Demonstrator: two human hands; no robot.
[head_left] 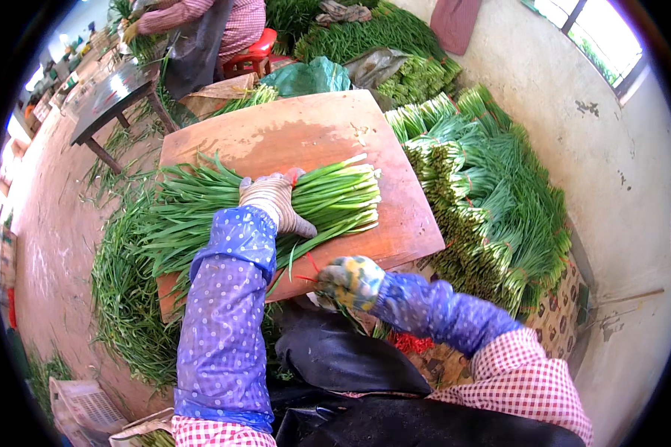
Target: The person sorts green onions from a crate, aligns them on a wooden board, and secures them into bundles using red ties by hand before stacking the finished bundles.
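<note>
A thick bunch of garlic chives [335, 195] lies across a wooden board [291, 123], pale stem ends to the right, green leaves to the left. My left hand [272, 200], in a striped light glove, presses down around its middle, thumb toward me. A bit of red shows beside its fingers; I cannot tell whether it circles the bunch. At the board's front edge, my right hand [350, 281], in a yellow-and-grey patterned glove, is closed with thin red ties [306, 278] sticking out from its fingers. Its fingertips are partly hidden.
Tied chive bundles [492, 194] are stacked right of the board, by the wall. Loose leaves [127, 298] heap at its left. More red ties [410, 343] lie near my lap. Beyond are a low dark table [115, 93], a red stool [253, 56] and a co-worker [238, 26] handling greens.
</note>
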